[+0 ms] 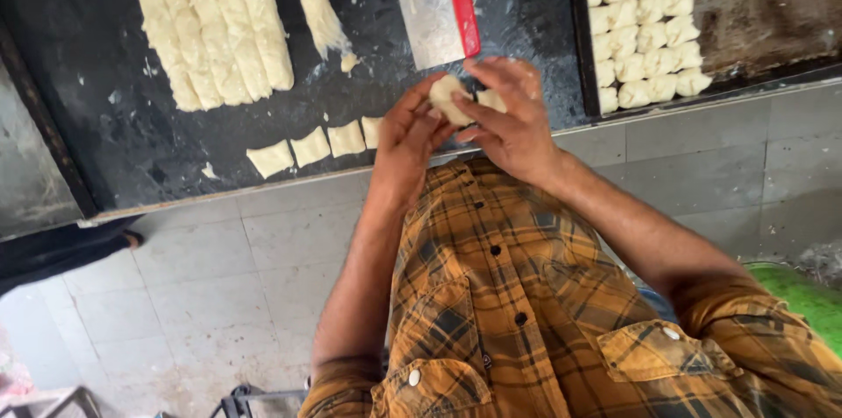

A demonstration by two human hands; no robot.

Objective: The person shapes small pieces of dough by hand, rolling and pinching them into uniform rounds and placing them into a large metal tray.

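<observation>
Both hands, the left hand (405,139) and right hand (511,118), hold a grip on a dough piece (449,98) above the dark counter (105,50), apparently shaping it; the nearby tray (763,6) looks its likely destination.

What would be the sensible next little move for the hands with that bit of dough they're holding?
Probably finish folding the dough piece pinched between the left hand and right hand, then set it on the tray at the right. Shaped pieces already sit there in rows, while flat cut squares wait on the dark worktop.
</observation>
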